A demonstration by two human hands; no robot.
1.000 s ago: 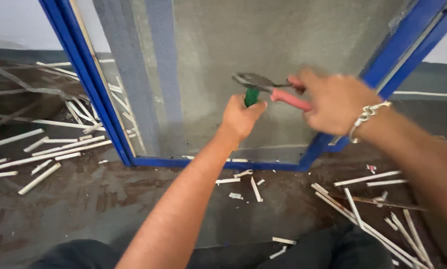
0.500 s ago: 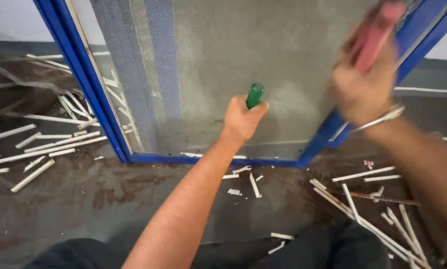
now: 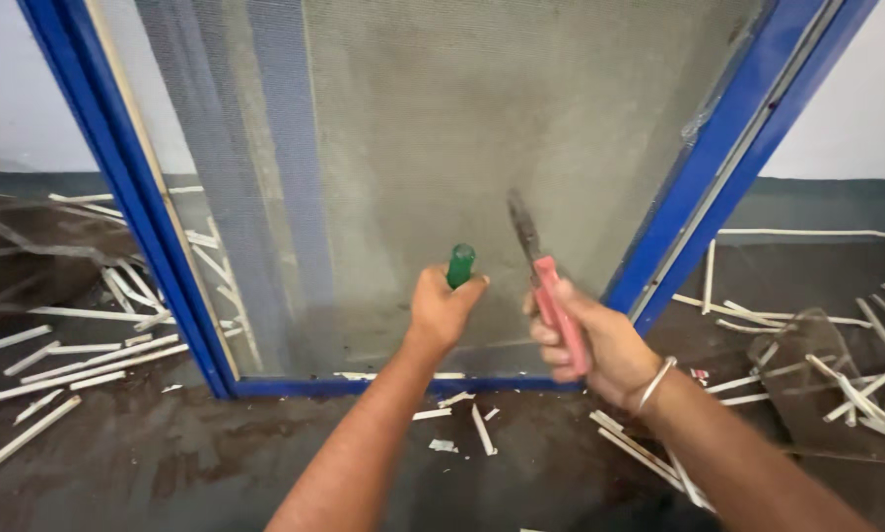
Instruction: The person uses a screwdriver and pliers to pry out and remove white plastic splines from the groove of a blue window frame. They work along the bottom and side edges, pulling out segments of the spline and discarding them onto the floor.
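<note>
Blue-framed mesh screen (image 3: 442,128) propped upright on dark floor (image 3: 167,463) strewn with white strips (image 3: 63,374). Right hand (image 3: 585,345) clamped around red-handled pliers (image 3: 546,286), dark tips raised before mesh. Left hand (image 3: 441,310) fisted tight on green-handled tool (image 3: 460,265), handle end protruding upward, just beside pliers, above lower rail.

Both forearms come up from the bottom edge bare to the wrist — no sleeves, no gloves, no watch; the left hand (image 3: 441,307) carries no ring or band that shows. The right hand (image 3: 588,347) has one ornament behind it — a thin, plain silver-coloured metal bangle (image 3: 652,385), sitting loosely round the wrist; the fingernails look short and unpainted.
</note>
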